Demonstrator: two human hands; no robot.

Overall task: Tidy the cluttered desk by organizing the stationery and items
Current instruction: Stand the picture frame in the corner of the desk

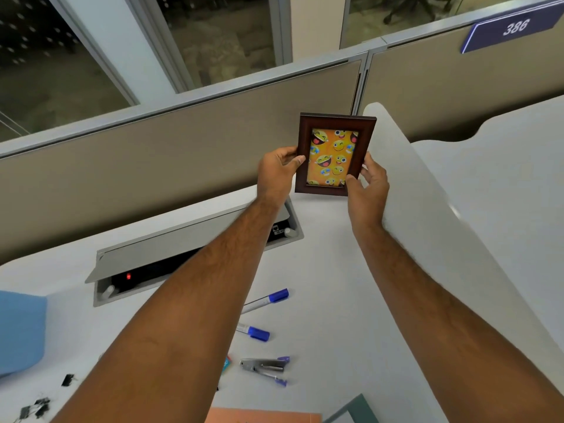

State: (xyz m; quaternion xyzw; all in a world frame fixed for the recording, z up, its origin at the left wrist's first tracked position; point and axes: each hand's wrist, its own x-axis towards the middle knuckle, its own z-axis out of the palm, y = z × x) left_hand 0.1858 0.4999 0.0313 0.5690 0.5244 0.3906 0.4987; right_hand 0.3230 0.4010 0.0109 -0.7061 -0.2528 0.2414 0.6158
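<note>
frame [335,154] rectangular, dark wood | hands grip sides | upright

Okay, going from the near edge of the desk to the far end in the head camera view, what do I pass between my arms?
Stapler → shorter blue-capped marker → longer blue-capped marker → picture frame, held by left hand and right hand.

I am holding a picture frame [335,154] of dark, glossy wood around a shiny printed picture. Below, the desk [320,270] is looking smooth, matt white; a stapler [265,366] is gleaming like bare metal, with purple plastic tips.
</note>
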